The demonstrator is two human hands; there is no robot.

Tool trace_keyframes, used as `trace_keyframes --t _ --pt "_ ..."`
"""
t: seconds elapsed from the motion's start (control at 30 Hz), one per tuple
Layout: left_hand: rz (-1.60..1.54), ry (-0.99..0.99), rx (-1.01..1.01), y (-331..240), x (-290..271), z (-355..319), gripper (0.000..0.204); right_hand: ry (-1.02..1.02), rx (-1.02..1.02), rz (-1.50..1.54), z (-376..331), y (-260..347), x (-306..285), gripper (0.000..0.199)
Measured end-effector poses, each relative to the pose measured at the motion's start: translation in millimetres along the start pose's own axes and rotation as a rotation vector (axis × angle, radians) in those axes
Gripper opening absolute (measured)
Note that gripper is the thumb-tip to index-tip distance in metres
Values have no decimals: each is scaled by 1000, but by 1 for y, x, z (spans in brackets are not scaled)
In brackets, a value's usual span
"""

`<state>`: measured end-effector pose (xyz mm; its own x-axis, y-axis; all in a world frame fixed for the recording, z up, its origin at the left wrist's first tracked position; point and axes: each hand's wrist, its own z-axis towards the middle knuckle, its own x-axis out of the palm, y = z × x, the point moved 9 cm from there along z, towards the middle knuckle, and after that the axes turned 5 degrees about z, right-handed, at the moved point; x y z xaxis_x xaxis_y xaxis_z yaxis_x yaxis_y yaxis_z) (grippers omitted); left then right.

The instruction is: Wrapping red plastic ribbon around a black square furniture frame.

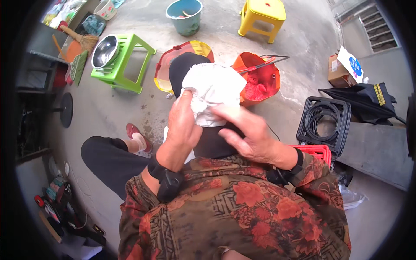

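A crumpled white cloth (221, 84) lies over my raised leg in black trousers. At its left edge my left hand (181, 123) is closed, its thumb pressing a bunched fold of the cloth. My right hand (249, 130) is over the cloth's right side, partly smeared by motion. Its thumb and forefinger stand apart, with the forefinger's tip at the bunched part. Whether that fingertip touches the cloth, I cannot tell.
Beyond my knee are a red and yellow container (203, 47) and an orange bag (277, 80) with red contents. A green stool (125, 65) bears a metal bowl (105, 51). Farther off stand a blue-green bucket (187, 26) and a yellow stool (263, 17). Black crates (303, 117) are on the right.
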<state>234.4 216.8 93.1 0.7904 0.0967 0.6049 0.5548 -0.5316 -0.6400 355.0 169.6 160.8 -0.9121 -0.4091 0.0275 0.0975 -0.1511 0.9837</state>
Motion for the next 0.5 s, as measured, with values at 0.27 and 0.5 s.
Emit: trace_keyframes --t 0.27,0.5 --pt "-196 337 -223 25 39 -38 67 -79 -177 -905 25 -6 16 24" --pt "-78 420 -180 16 50 -49 93 -393 219 203 45 -84 -43 26"
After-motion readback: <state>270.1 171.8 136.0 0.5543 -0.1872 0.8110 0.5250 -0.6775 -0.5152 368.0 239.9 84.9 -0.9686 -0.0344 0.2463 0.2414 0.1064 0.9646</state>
